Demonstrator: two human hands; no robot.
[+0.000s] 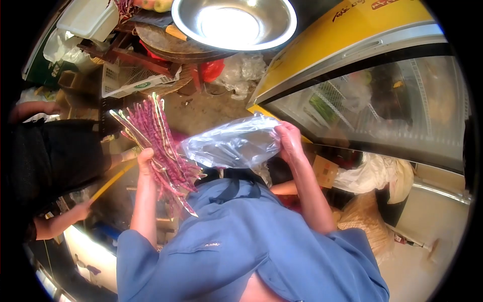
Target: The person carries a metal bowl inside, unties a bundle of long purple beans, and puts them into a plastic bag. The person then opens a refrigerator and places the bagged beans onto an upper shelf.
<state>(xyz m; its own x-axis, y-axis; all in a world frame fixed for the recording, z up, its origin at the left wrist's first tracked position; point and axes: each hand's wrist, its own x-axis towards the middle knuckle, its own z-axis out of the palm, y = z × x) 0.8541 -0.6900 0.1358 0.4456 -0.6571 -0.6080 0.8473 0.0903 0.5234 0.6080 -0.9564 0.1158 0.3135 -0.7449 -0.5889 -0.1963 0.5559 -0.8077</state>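
My left hand (145, 162) is closed around a bunch of long bean pods (160, 133), mottled purple-red with pale tips. They stand up in a fan above my thumb, and their lower ends hang down toward my shirt. In my right hand (289, 140) I grip the edge of a clear plastic bag (234, 143). The bag stretches leftward in front of my body, its far end right at the bean pods.
A steel bowl (183, 30) sits at the top beside a round wooden board (161, 43). To the right stands a yellow-framed glass-door fridge (322, 43). A white crate (113, 80) lies upper left. At left, another person's hand (79, 212) is by a yellow stick (111, 180).
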